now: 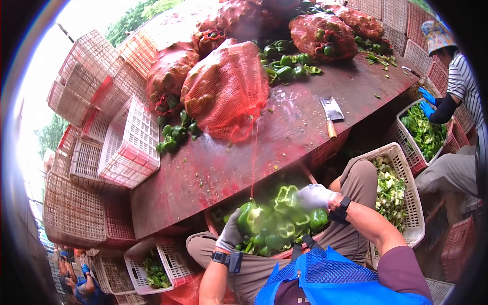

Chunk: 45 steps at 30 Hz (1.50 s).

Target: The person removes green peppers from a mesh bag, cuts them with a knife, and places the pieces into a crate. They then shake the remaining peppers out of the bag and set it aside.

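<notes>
My left hand, in a grey glove, is wrapped round the left side of a green pepper over the basket between my knees. My right hand, in a whitish glove, is blurred by motion beside some cut green peppers; its fingers are smeared and what they hold, if anything, cannot be made out. Below both hands lie more green peppers, whole and cut open. A red string hangs from a mesh sack on the table down to near my left hand.
A cleaver lies on the reddish table with more sacks and loose peppers. Stacked crates stand at left. A basket of pale cut pieces is at my right. A co-worker in blue gloves sits beyond another basket.
</notes>
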### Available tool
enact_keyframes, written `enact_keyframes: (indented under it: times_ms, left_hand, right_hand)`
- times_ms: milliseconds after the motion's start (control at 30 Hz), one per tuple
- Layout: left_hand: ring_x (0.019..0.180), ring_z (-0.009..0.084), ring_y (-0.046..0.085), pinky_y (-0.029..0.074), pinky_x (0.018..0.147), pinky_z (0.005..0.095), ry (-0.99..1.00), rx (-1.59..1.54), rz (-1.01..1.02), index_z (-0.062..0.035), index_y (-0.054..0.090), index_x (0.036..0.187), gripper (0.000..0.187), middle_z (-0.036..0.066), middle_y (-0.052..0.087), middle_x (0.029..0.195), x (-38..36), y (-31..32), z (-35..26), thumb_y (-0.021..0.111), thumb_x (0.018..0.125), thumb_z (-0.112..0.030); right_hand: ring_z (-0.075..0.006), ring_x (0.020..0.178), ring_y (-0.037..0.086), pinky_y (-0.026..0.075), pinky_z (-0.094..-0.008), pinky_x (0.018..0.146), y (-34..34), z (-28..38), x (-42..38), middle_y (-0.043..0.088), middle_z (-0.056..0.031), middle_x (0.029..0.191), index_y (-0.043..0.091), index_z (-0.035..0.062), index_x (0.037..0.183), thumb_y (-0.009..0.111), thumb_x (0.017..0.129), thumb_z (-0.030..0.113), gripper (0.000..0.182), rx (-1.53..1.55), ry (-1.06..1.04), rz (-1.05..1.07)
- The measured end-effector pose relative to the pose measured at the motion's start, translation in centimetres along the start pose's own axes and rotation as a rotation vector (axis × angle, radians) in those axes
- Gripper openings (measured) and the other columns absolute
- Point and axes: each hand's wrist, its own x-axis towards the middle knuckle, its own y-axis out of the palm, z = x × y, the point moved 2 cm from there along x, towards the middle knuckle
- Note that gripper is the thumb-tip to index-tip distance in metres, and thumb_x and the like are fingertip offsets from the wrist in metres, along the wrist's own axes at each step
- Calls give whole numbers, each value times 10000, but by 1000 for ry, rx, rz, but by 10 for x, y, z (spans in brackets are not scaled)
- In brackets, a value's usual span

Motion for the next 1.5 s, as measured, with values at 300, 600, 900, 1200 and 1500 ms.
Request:
enact_keyframes:
  times_ms: [300,600,900,1200,1500]
  left_hand:
    - [885,138,676,511,538,258,196,102,-142,-179,589,1264,471,10,680,1115,12,65,30,522,940,-514]
    - [1291,310,497,440,1008,503,302,-430,131,-121,504,1382,662,99,528,1402,35,43,46,480,912,-587]
    - [1268,285,504,414,1026,481,381,-394,186,-128,491,1389,644,81,514,1407,45,66,49,512,911,-559]
    - [1276,272,501,347,1104,487,452,-101,274,-84,419,1436,541,106,529,1383,19,81,55,527,967,-332]
    - [1283,215,460,414,1048,348,899,754,-173,-94,174,1541,990,109,443,1427,20,119,41,767,750,-138]
  right_hand:
    - [-74,511,503,383,-242,461,10,74,85,554,24,639,598,96,830,649,918,294,223,1192,46,-76]
    - [-88,451,446,387,-264,405,-109,10,75,501,26,630,525,107,1047,640,933,238,209,1525,-81,-1037]
    - [-322,905,670,553,-390,761,-34,43,-24,617,-181,1150,432,113,1429,725,773,198,723,347,-214,-883]
    - [-290,928,690,539,-370,806,-56,68,-29,694,-164,1014,628,72,1213,683,850,248,407,682,-156,-322]
    - [-338,866,663,512,-413,750,-46,79,-16,676,-161,876,664,38,982,594,854,150,184,275,-185,-404]
